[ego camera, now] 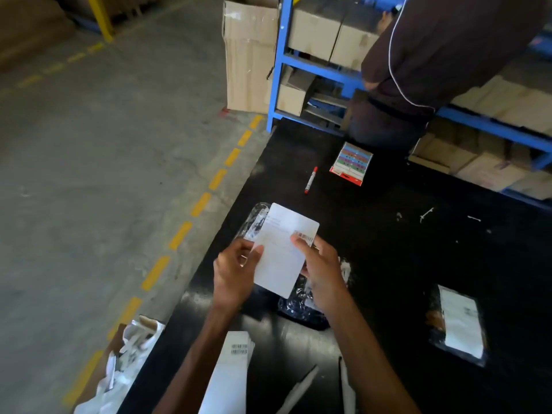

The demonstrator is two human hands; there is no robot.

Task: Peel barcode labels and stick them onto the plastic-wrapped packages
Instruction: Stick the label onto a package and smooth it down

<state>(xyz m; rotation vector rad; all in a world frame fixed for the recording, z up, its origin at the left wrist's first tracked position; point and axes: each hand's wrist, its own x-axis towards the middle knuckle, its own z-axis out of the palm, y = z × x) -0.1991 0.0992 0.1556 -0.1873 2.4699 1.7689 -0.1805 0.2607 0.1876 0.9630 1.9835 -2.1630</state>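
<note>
Both my hands hold a white label sheet [283,249] above the black table [388,258]. My left hand [234,271] pinches its left edge. My right hand [321,268] grips its right edge, thumb right beside a small barcode label [306,236] at the sheet's upper right corner. Under the sheet lie plastic-wrapped packages: one [252,222] pokes out at the upper left, another dark one [301,306] lies below my right hand. A third wrapped package [458,322] with a white label on it lies at the right. A strip of label backing with barcodes [231,372] rests near the front edge.
A red marker [310,180] and a colourful packet [352,163] lie farther back on the table. A person in dark clothes [433,64] stands behind the table by blue shelving [279,70] with cardboard boxes. A box of crumpled backing paper [125,363] sits on the floor at left.
</note>
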